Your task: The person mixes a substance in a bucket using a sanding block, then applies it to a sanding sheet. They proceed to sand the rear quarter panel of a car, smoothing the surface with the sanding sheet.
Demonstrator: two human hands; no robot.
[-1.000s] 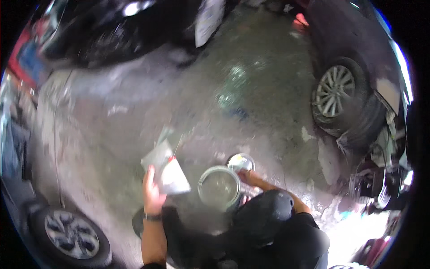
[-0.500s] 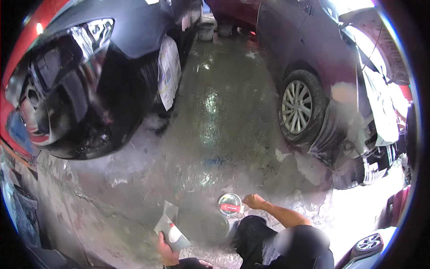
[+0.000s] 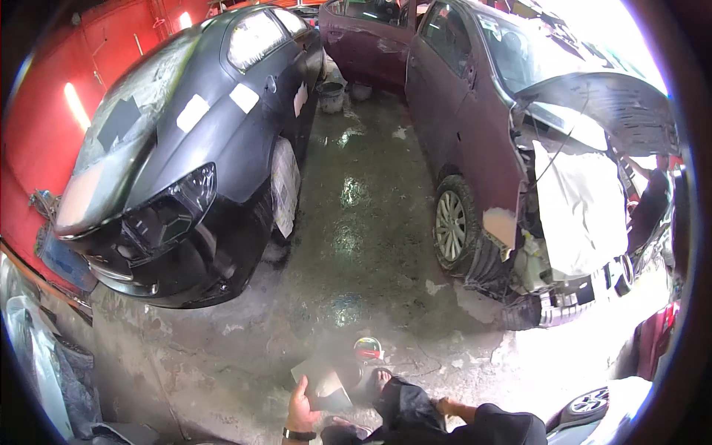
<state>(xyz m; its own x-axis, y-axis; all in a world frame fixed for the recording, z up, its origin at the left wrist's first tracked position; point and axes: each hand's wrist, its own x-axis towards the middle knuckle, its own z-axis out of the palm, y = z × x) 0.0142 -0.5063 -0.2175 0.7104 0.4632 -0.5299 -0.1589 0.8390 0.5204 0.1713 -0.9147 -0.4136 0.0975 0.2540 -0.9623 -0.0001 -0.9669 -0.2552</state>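
Note:
My left hand (image 3: 300,409), with a band at the wrist, grips a thin flat grey sheet (image 3: 332,403) by its left edge, thumb on top. A pale area covers part of the sheet. My right hand (image 3: 446,406) is beside my dark-trousered knee, its fingers curled; whatever they may hold is hidden. Ahead of my feet, an open round tin (image 3: 367,347) with a red part stands on the floor, apart from both hands. A dark round shape near it is blurred.
A black car (image 3: 185,170) with paper patches and masked windows stands at left. The maroon car (image 3: 475,148) at right has its hood up and front opened, with white cloth (image 3: 582,215) over it. A bucket (image 3: 331,96) stands far between them on wet floor (image 3: 352,245).
My view has tilted up, showing more of both cars. My right hand has left the tin and come back to my knee. The left hand still holds the sheet, now turned differently.

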